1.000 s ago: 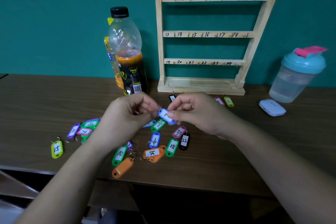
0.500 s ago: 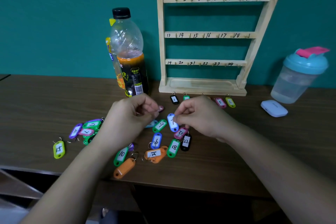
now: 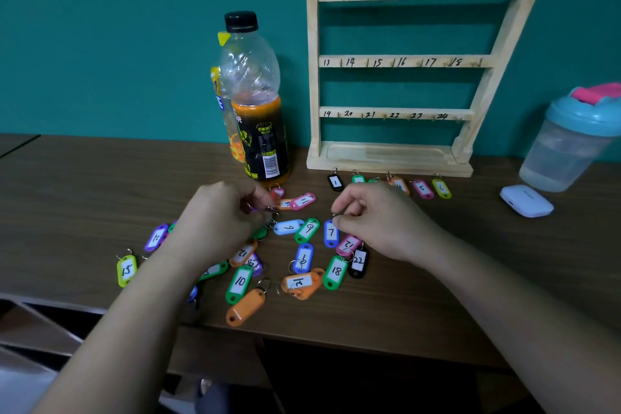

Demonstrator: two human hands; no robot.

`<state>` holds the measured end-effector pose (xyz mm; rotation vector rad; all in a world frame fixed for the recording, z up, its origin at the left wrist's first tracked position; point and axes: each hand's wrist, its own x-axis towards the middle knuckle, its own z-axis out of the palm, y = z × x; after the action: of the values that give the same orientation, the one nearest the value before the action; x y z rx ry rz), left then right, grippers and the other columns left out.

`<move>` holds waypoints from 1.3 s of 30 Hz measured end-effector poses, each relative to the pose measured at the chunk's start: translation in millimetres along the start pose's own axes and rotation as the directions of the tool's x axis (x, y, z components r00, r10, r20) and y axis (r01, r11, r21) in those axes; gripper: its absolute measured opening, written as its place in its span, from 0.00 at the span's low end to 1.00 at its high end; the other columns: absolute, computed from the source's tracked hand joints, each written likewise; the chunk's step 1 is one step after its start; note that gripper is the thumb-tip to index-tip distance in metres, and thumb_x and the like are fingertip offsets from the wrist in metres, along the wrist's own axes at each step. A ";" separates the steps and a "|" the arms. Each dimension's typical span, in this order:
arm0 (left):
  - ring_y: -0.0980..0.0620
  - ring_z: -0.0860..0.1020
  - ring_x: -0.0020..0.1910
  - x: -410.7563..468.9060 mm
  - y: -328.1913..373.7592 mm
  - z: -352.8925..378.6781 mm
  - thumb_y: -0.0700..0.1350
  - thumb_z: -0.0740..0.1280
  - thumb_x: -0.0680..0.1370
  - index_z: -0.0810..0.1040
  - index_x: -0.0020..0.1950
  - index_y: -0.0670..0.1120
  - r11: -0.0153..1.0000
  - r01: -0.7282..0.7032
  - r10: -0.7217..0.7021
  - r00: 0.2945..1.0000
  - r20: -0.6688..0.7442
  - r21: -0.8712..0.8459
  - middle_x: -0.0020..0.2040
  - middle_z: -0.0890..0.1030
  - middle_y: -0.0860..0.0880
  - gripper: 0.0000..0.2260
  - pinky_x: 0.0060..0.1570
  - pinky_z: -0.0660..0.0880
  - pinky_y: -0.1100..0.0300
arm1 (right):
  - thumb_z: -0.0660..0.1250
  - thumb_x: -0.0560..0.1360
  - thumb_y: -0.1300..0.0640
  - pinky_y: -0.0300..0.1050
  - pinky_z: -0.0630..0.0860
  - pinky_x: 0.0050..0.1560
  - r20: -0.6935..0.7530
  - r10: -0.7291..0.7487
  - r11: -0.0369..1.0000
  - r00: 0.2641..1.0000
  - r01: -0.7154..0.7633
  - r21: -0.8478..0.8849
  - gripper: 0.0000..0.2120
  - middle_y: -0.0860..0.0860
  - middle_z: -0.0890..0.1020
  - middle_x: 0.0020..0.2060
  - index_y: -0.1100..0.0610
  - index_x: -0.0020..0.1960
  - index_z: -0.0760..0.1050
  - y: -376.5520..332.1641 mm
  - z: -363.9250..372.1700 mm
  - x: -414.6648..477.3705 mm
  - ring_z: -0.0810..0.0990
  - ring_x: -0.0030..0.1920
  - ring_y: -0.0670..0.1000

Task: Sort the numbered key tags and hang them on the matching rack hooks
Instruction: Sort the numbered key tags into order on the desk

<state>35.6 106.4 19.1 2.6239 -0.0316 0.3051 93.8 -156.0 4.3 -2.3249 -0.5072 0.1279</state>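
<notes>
Key tags loose on bench, in front of numbered rack.
Blue tag 7 in the pile beside pink tag 12, ring pinched between thumb and forefinger of right hand; resting or just lifted, not clear. Left hand near, fingers curled, tips close to light-blue tag 9; grasping anything or not, cannot tell. Black tag 1 to yellow tag 6 lined up along rack base. Bottle left of rack; shaker cup and white case at right.
</notes>
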 end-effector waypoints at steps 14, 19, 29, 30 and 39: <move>0.62 0.79 0.47 -6.9 -27.1 -32.4 0.52 0.80 0.73 0.86 0.45 0.61 0.997 0.038 -0.028 0.989 0.147 -0.066 0.49 0.83 0.59 0.06 0.51 0.77 0.57 | 0.72 0.80 0.53 0.30 0.72 0.34 -0.017 -0.078 0.997 0.997 0.078 -0.003 0.03 0.39 0.83 0.37 0.45 0.51 0.83 -12.6 10.7 0.5 0.82 0.37 0.38; 0.66 0.80 0.45 -8.7 -22.9 -24.9 0.52 0.81 0.71 0.85 0.46 0.61 0.999 0.026 -0.029 0.979 0.203 0.020 0.44 0.83 0.66 0.08 0.44 0.73 0.69 | 0.72 0.81 0.53 0.35 0.74 0.35 -0.012 -0.109 0.994 0.994 0.108 -0.016 0.04 0.37 0.83 0.36 0.45 0.51 0.83 -16.2 13.7 0.3 0.82 0.37 0.41; 0.63 0.78 0.42 -1.2 -15.3 -6.9 0.52 0.81 0.72 0.84 0.48 0.55 0.989 -0.041 0.026 0.994 0.102 0.143 0.42 0.82 0.58 0.09 0.37 0.68 0.73 | 0.74 0.80 0.52 0.34 0.70 0.38 0.012 -0.072 0.991 0.997 0.073 -0.115 0.06 0.42 0.82 0.42 0.46 0.56 0.83 -16.7 2.2 0.5 0.81 0.40 0.41; 0.63 0.78 0.42 -0.5 -16.1 -6.3 0.52 0.81 0.72 0.84 0.47 0.56 0.988 -0.043 0.030 0.996 0.086 0.151 0.42 0.82 0.59 0.09 0.38 0.69 0.71 | 0.74 0.79 0.52 0.34 0.70 0.39 0.036 -0.064 0.988 0.997 0.068 -0.140 0.07 0.42 0.82 0.44 0.46 0.57 0.82 -16.2 -2.2 0.9 0.80 0.42 0.41; 0.60 0.80 0.44 1.1 -17.9 -5.2 0.56 0.80 0.72 0.85 0.47 0.57 0.987 -0.045 0.042 0.999 0.027 0.153 0.42 0.83 0.60 0.08 0.46 0.78 0.57 | 0.57 0.82 0.70 0.48 0.68 0.74 0.250 -0.206 0.884 0.946 0.290 -0.366 0.28 0.38 0.79 0.67 0.44 0.69 0.82 -24.5 -20.2 -14.0 0.73 0.68 0.42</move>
<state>37.0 124.6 15.3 2.7825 -0.0761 0.3027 77.8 -158.8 35.0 -2.6283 -1.0156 0.1525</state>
